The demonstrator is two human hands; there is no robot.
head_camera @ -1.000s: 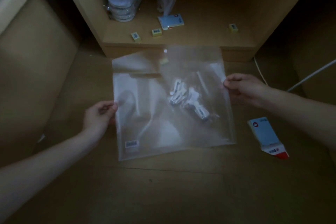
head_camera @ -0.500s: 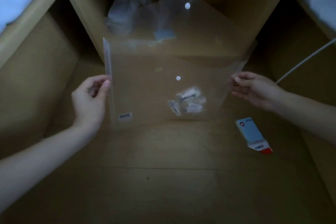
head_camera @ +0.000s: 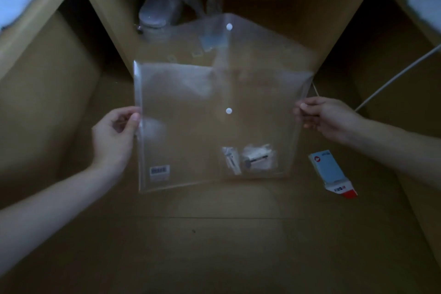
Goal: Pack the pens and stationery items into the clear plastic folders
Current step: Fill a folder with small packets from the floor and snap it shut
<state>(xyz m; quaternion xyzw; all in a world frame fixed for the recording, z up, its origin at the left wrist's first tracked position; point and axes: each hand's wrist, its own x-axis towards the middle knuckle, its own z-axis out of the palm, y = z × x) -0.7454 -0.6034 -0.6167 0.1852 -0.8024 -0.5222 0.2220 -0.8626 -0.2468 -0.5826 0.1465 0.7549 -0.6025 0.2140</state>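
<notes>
The clear plastic folder [head_camera: 214, 122], pinched upright above the floor by the left hand [head_camera: 114, 133] and right hand [head_camera: 327, 117], held small packets [head_camera: 250, 159] at its bottom, flap unsnapped, a boxed item [head_camera: 331, 172] seemingly unpacked.

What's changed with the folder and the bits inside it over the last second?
The clear folder was lying flat; both hands have lifted it upright and its flap has swung open upward. The small packets slid down to its bottom right. The left hand and right hand still pinch its side edges. The blue and red box stayed on the floor.
</notes>
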